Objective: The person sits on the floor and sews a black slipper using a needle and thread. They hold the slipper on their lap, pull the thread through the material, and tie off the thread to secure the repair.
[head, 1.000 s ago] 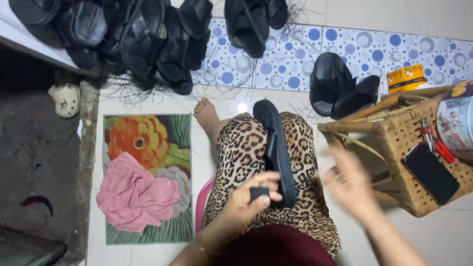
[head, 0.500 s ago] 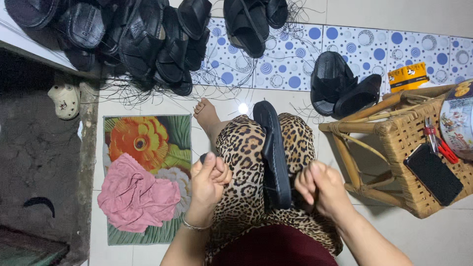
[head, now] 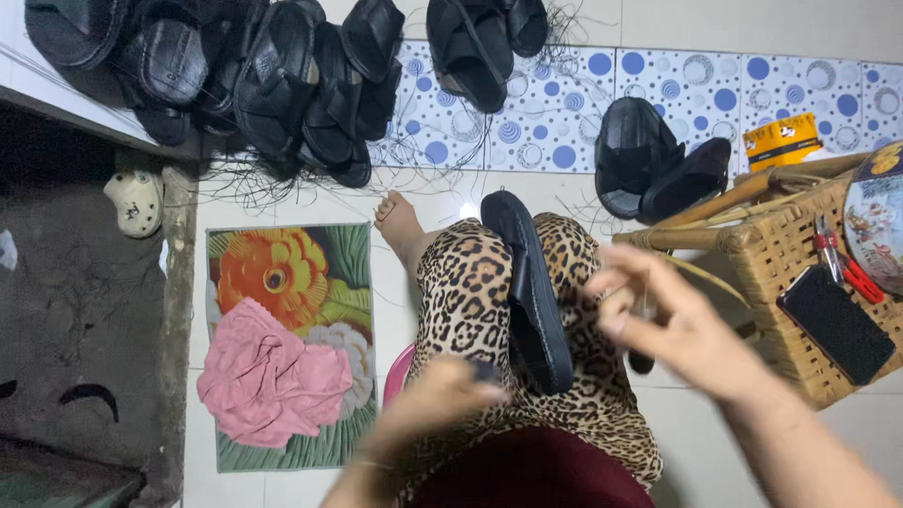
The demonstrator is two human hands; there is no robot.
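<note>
A black sandal sole [head: 531,292] lies lengthwise on my lap, which is covered in leopard-print cloth [head: 470,292]. My left hand [head: 433,400] is blurred by motion at the sole's near end, with a small dark bit at its fingertips; its grip is unclear. My right hand [head: 677,320] is raised to the right of the sole, fingers spread and blurred. A thin thing with a dark end [head: 642,357] shows under its palm, and I cannot tell whether the hand holds it. My bare foot [head: 400,226] rests on the white floor.
Several black sandals [head: 282,85] are heaped at the top, and a pair [head: 649,165] lies by the dotted tiles. A wicker stool [head: 790,263] on the right carries a phone [head: 835,325] and red-handled scissors [head: 851,273]. A floral mat [head: 282,282] with a pink cloth [head: 268,376] lies on the left.
My right hand has swung up and to the right, away from the sole's near end, with its fingers spreading. My left hand has dropped lower toward me. The sole has stayed on my lap.
</note>
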